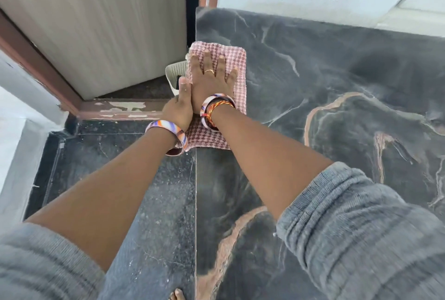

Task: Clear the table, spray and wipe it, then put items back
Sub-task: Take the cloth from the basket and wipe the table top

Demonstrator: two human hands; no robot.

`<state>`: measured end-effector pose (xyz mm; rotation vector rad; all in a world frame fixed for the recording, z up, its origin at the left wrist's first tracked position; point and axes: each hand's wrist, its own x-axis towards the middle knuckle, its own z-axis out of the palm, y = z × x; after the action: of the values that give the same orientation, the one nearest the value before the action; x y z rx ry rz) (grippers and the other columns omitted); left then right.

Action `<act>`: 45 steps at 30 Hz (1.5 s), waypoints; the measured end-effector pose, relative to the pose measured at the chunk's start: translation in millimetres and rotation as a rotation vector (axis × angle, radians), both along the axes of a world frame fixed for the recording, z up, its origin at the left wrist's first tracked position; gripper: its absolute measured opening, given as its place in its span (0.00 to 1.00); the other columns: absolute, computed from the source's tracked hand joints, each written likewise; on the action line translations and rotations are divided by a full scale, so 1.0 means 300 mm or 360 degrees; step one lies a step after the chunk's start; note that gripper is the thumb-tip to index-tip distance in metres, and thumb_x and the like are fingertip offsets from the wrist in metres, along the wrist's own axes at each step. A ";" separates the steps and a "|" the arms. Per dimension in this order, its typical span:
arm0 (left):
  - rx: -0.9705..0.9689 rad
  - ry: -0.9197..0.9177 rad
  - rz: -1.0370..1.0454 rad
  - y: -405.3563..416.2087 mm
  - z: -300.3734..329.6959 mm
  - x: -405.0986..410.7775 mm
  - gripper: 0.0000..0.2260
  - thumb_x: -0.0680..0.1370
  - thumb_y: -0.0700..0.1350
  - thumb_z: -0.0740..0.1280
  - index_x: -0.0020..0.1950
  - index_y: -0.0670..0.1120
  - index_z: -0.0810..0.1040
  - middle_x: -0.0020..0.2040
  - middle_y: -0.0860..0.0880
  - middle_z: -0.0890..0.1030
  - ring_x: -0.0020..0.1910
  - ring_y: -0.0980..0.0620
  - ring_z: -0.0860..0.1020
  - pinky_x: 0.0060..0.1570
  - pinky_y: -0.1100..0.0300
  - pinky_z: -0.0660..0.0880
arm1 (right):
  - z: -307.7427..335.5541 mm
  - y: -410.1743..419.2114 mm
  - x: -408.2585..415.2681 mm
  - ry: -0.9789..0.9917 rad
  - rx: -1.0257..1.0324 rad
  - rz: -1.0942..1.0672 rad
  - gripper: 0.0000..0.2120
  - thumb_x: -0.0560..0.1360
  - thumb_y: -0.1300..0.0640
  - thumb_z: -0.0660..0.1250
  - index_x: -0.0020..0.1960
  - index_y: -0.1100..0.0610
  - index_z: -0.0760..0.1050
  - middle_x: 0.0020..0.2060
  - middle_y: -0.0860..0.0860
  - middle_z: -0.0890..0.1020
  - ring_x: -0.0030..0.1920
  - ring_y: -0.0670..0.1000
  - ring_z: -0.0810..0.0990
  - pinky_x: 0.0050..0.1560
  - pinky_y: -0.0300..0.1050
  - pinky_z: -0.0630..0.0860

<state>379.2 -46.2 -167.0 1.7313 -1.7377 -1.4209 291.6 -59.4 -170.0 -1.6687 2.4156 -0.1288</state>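
Right hand [212,83] flat, fingers spread straight, pressing cloth [237,78] directly under palm at left edge of table [337,83]. Left hand [179,107] just left of right, edge-on against table side, touching cloth's overhang; fingers hidden, grip unclear. Cloth pink-and-white check, folded oblong, frayed top. Table dark marble, pale and tan veins.
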 end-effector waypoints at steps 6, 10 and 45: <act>-0.0072 -0.0029 0.0309 -0.154 -0.028 -0.101 0.34 0.79 0.61 0.42 0.61 0.37 0.74 0.63 0.33 0.74 0.62 0.38 0.72 0.55 0.53 0.64 | 0.012 -0.312 -0.146 0.0002 0.0014 0.0040 0.32 0.78 0.50 0.53 0.77 0.51 0.43 0.77 0.52 0.44 0.76 0.60 0.41 0.73 0.62 0.39; -0.0124 -0.0067 0.0332 -0.245 -0.043 -0.129 0.30 0.80 0.59 0.44 0.62 0.39 0.74 0.63 0.35 0.74 0.62 0.38 0.72 0.56 0.53 0.65 | 0.020 -0.462 -0.223 0.0011 0.0019 0.0075 0.31 0.78 0.51 0.52 0.77 0.51 0.43 0.77 0.51 0.44 0.76 0.59 0.42 0.74 0.58 0.40; -0.0568 -0.0261 0.0046 0.414 0.026 0.297 0.15 0.75 0.36 0.57 0.59 0.40 0.77 0.59 0.38 0.79 0.59 0.39 0.75 0.55 0.54 0.71 | -0.026 0.623 0.277 0.0011 -0.0094 0.0154 0.30 0.78 0.46 0.55 0.76 0.49 0.49 0.77 0.52 0.49 0.76 0.59 0.44 0.72 0.62 0.40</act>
<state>468.4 77.9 -159.1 1.7025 -1.9018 -0.9067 374.7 127.6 -177.8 -1.8107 2.3523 -0.1820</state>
